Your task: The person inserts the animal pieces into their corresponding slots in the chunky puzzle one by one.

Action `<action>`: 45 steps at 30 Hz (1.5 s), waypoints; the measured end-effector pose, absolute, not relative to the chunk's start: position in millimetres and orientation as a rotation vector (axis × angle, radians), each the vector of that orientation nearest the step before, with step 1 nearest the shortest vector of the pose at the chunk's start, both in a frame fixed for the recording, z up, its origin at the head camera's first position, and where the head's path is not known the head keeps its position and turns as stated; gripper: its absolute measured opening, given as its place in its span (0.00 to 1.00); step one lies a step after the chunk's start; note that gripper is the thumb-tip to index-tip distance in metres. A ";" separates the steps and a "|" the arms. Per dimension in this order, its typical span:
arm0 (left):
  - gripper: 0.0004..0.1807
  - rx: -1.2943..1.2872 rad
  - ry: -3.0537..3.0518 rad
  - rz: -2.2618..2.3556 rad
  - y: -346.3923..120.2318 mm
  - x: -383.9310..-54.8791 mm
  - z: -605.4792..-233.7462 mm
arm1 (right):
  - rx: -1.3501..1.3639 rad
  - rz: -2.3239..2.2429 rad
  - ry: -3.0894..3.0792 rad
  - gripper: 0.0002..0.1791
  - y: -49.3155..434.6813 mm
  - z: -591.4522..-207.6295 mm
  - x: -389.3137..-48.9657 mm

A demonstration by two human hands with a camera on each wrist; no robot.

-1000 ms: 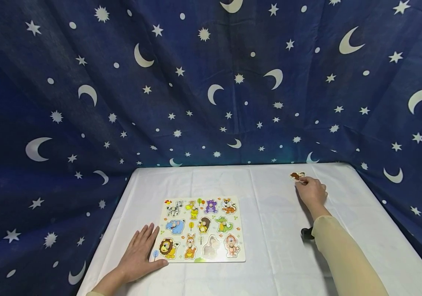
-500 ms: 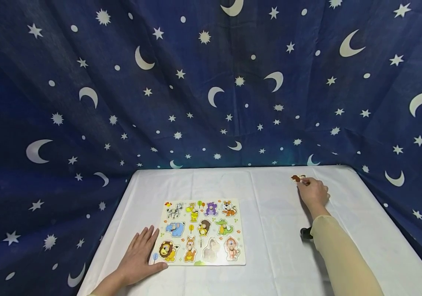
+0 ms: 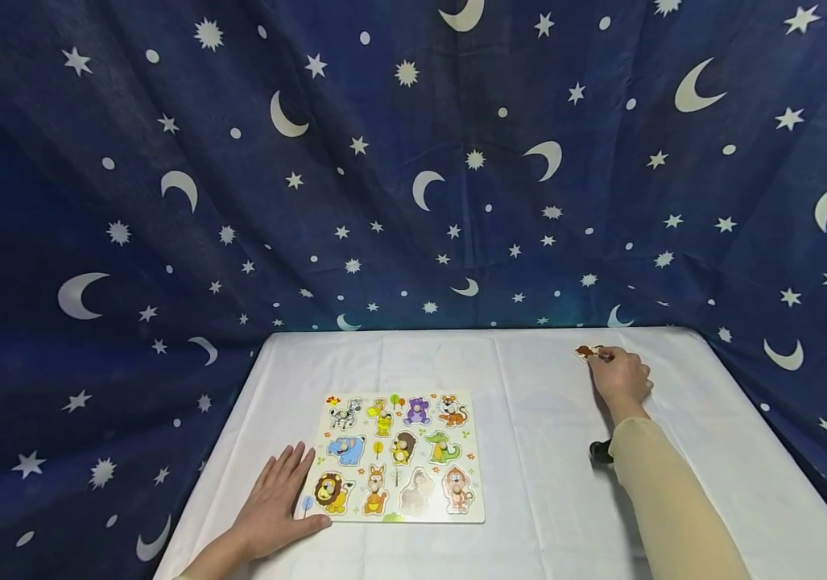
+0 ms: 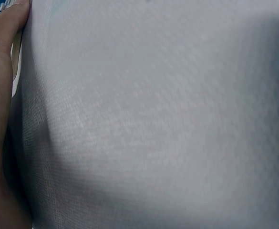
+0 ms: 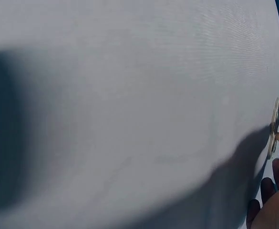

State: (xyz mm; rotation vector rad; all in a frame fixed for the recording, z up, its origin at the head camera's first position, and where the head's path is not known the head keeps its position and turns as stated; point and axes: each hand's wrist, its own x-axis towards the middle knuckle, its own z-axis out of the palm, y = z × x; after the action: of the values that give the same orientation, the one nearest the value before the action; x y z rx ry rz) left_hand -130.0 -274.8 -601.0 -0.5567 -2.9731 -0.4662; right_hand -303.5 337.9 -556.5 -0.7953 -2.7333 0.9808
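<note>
A wooden animal peg puzzle board (image 3: pixel 355 480) lies on the white-covered table, with several animal pieces in their slots. In its bottom row, one slot (image 3: pixel 416 493) shows only a pale printed animal. My left hand (image 3: pixel 274 503) rests flat at the board's left edge, fingers spread, thumb along the near left corner. At the far right, my right hand (image 3: pixel 619 379) pinches a brown animal puzzle piece (image 3: pixel 584 353), partly covered by the fingers. The right wrist view shows this piece (image 5: pixel 274 129) edge-on, its small knob at the fingertips.
The white tablecloth (image 3: pixel 529 451) spreads around the board. Behind the table hangs a dark blue curtain (image 3: pixel 384 201) with moons and stars. A black device (image 3: pixel 600 453) sits at my right wrist.
The view has shifted slightly. My right hand stays at the brown piece, its fingers now covering a little more of it. The left hand and the board stay as they were.
</note>
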 end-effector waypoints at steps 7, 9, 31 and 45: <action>0.62 -0.541 -2.973 -0.490 -271.9 -130.8 -596.1 | -0.826 0.954 -2.804 0.26 339.2 -552.2 -309.5; 0.62 -0.538 -2.985 -0.489 -272.1 -131.1 -595.5 | -0.838 0.951 -2.812 0.25 338.9 -551.5 -310.8; 0.62 -0.546 -2.984 -0.464 -275.0 -130.4 -599.5 | -0.950 0.962 -2.736 0.25 321.9 -563.9 -321.4; 0.62 -0.529 -3.025 -0.493 -274.5 -130.3 -594.6 | -0.912 0.930 -2.675 0.19 314.9 -563.9 -318.3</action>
State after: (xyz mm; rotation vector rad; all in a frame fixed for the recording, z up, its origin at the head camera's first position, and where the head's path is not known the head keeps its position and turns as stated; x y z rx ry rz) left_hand -130.3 -274.5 -594.6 -0.5295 -3.0252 -0.4926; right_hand -318.3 314.9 -563.9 -0.9115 -2.6753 0.9298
